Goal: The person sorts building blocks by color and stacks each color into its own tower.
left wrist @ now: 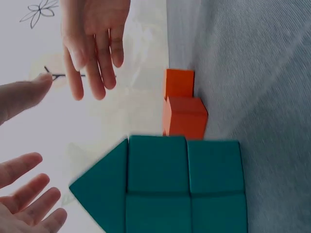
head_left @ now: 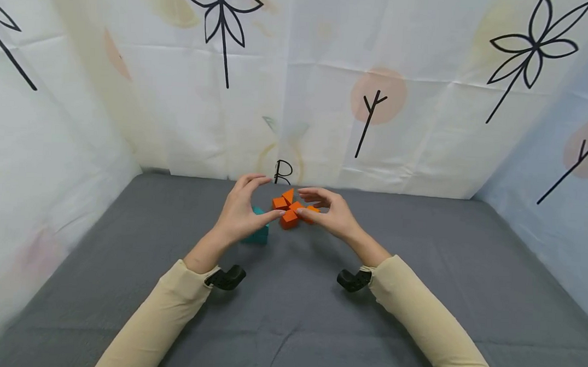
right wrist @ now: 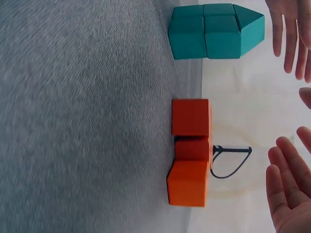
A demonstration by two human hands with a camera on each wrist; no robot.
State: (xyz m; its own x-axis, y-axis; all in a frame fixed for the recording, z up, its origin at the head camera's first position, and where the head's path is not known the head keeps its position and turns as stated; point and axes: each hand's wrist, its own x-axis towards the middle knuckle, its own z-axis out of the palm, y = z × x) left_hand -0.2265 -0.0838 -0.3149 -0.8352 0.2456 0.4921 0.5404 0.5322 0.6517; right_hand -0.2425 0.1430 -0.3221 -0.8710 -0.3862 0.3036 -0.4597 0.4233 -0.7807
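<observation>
My left hand [head_left: 241,211] hovers with fingers and thumb spread above a teal block stack [head_left: 257,238]. That stack has cubes below and a triangular prism [left wrist: 104,187] on top, side by side in the left wrist view. On my other side, the right hand [head_left: 336,214] hangs over the orange blocks [head_left: 289,220], fingers extended and nothing between them. In the head view its thumb overlaps part of the orange group. Several orange cubes and a triangular piece [head_left: 288,195] make up that group. In the right wrist view, both hands show above the blocks, apart from each other.
Grey cloth [head_left: 288,314] covers the table. A pale printed curtain [head_left: 317,113] rises right behind the blocks and along both sides. Black wrist cameras stick out beside the left sleeve [head_left: 165,304] and the right sleeve [head_left: 426,315].
</observation>
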